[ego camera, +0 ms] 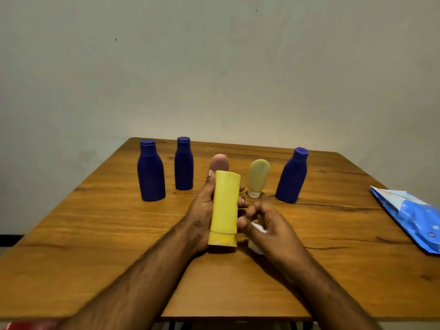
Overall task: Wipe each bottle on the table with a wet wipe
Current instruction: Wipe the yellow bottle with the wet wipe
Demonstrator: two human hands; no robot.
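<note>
My left hand [202, 210] grips a yellow bottle [225, 206], which stands cap-down on the wooden table [95, 234] at its middle. Right beside the bottle, my right hand [264, 225] holds a crumpled white wet wipe [258, 228], mostly hidden in its curled fingers. Behind them stand three dark blue bottles: one at the left [151, 171], a second next to it [183, 164], a third at the right [292, 177]. A pink bottle [219, 162] is partly hidden behind the yellow one. A pale yellow-green tube [258, 177] stands on its clear cap.
A blue wet-wipe pack [414, 215] lies at the table's right edge. A plain wall rises behind the table. Something red [26, 326] shows at the bottom left corner.
</note>
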